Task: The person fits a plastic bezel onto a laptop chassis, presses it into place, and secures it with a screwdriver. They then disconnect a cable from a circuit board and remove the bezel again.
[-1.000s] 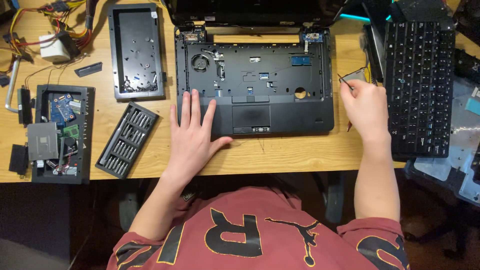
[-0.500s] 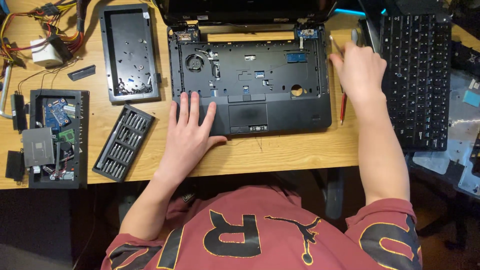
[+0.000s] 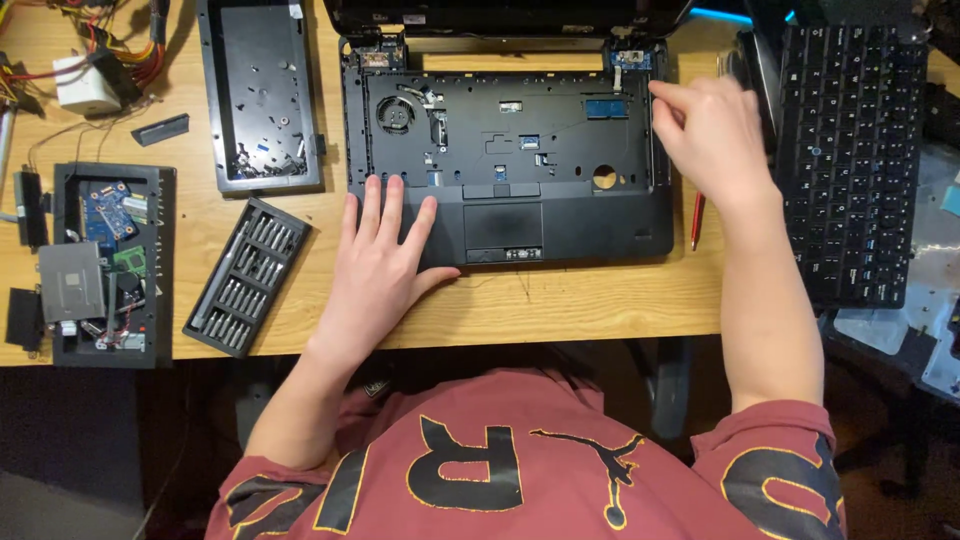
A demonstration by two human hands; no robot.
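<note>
Right hand (image 3: 705, 135) has slid up off the red screwdriver (image 3: 697, 220) to the laptop base (image 3: 505, 150)'s top-right corner, fingers loosely curled and empty, while left hand (image 3: 375, 260) lies flat, pinning its palmrest to the desk.

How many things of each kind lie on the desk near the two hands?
Laptop base, under the left hand and right hand: 1
Loose keyboard: 1
Bit set: 1
Black cover panel: 1
Tray of parts: 1
Red pen: 1
Total: 6
</note>
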